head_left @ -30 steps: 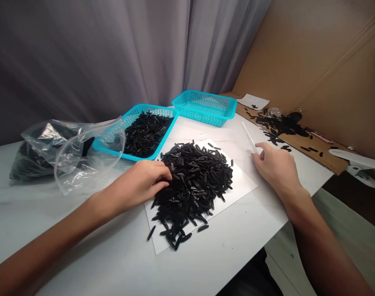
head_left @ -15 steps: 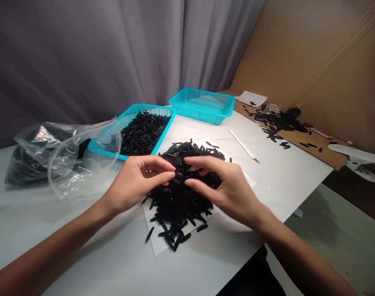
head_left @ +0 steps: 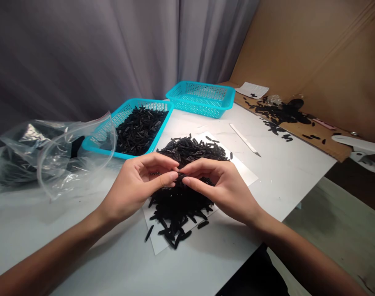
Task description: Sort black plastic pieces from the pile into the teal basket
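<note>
A heap of small black plastic strips (head_left: 187,193) lies on a white sheet (head_left: 242,174) in the middle of the white table (head_left: 113,259). Above the heap, my left hand (head_left: 138,185) and my right hand (head_left: 218,185) meet fingertip to fingertip. Both pinch one small black strip (head_left: 178,176) between thumb and fingers. A thin white blade-like tool (head_left: 245,140) rests on the table to the right, apart from both hands.
A turquoise basket (head_left: 125,111) holding more black strips stands behind the heap, and a second turquoise basket (head_left: 202,96) stands behind it to the right. A crumpled clear plastic bag (head_left: 51,148) lies at the left. Loose black strips (head_left: 276,117) cover brown cardboard at the right.
My right hand left the white tool on the table and came left to the heap. My left hand lifted from the pile, and both now pinch a strip together.
</note>
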Demonstrator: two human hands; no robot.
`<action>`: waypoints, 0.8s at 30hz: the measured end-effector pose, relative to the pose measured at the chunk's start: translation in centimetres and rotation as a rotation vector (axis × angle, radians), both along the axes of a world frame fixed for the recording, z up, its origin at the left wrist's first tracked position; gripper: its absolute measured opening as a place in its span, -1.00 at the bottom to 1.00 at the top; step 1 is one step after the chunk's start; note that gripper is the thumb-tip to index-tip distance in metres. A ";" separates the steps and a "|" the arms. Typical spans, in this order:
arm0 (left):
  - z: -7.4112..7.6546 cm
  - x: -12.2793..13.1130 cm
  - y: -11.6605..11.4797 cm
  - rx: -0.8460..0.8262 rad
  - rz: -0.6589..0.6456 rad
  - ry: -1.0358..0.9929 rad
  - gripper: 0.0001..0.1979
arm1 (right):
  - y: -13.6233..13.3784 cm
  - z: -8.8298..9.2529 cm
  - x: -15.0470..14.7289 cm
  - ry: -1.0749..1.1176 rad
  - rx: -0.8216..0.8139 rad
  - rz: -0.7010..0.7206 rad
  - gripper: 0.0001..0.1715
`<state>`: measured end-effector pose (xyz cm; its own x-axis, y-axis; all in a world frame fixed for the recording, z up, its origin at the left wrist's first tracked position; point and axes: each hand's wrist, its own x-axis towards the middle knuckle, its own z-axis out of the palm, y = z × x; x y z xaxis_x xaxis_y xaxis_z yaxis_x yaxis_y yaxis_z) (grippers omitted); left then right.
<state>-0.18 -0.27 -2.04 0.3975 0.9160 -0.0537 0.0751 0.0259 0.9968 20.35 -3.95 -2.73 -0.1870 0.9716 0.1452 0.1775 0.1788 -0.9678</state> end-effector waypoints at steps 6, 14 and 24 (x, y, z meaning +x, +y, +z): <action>-0.6 0.0 -0.2 -0.109 -0.004 -0.078 -0.82 | 0.1 -0.2 0.2 -0.022 0.047 -0.050 -0.94; -0.6 -0.1 -0.1 -0.101 -0.002 -0.013 -0.83 | 0.0 -0.2 0.0 -0.053 0.064 -0.098 -0.94; -0.1 0.2 -0.3 -0.007 0.024 0.037 -0.80 | -0.3 -0.2 0.0 -0.015 0.042 -0.137 -0.92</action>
